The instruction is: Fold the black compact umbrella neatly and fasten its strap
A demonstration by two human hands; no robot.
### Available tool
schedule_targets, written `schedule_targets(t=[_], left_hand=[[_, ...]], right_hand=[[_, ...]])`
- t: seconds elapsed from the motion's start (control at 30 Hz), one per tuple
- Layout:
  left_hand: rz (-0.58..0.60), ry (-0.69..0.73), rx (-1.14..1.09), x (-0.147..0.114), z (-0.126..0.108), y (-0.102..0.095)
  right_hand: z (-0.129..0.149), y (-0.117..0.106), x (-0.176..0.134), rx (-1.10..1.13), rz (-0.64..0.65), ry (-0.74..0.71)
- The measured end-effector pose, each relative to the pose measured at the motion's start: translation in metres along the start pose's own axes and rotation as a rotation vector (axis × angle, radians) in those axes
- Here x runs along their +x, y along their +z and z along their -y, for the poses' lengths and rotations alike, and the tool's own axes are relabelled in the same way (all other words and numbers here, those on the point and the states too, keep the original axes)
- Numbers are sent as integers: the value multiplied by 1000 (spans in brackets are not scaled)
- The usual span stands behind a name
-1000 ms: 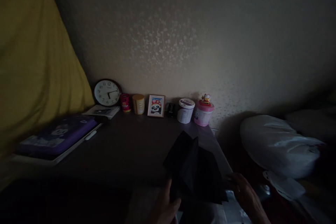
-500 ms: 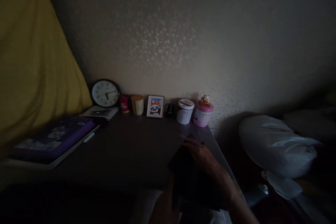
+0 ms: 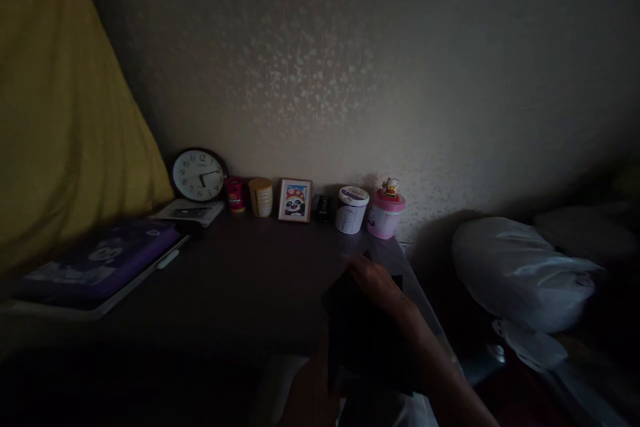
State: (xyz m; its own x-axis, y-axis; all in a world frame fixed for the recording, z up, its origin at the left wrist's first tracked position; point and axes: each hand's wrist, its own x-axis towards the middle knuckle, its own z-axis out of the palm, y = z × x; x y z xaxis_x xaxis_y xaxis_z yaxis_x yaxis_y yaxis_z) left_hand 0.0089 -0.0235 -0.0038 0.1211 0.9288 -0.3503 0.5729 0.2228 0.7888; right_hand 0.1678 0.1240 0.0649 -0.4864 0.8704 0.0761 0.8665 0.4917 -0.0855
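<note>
A black, angular object [image 3: 367, 340] is held up over the near right part of the desk [image 3: 240, 280]; in this dim light I cannot make out its kind. My right hand [image 3: 375, 281] is closed on its upper edge, fingers bent over the far side. At its lower left is my left hand [image 3: 317, 373], mostly in shadow, with its fingers hidden behind or against the object. Flat dark corners stick out past the right hand.
Along the wall stand a clock [image 3: 199, 175], a red can [image 3: 235, 195], a yellow container [image 3: 261, 198], a panda picture frame [image 3: 295, 201], a white tub [image 3: 352, 211] and a pink tub [image 3: 385, 215]. A purple case [image 3: 100, 263] lies left; a white bag [image 3: 520, 273] bulges right.
My right hand has shifted slightly over the black object, and more of a dark corner shows beside it. The view has moved a little.
</note>
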Motion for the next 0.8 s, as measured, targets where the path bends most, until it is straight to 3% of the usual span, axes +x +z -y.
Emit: schedule_targets(t=[0.33,0.8], left_hand=[[23,23,36,1,0,7],[74,37,28,8,2,16]], right_hand=[[11,44,17,-99,3,69],[13,63,12,-66,4,107]])
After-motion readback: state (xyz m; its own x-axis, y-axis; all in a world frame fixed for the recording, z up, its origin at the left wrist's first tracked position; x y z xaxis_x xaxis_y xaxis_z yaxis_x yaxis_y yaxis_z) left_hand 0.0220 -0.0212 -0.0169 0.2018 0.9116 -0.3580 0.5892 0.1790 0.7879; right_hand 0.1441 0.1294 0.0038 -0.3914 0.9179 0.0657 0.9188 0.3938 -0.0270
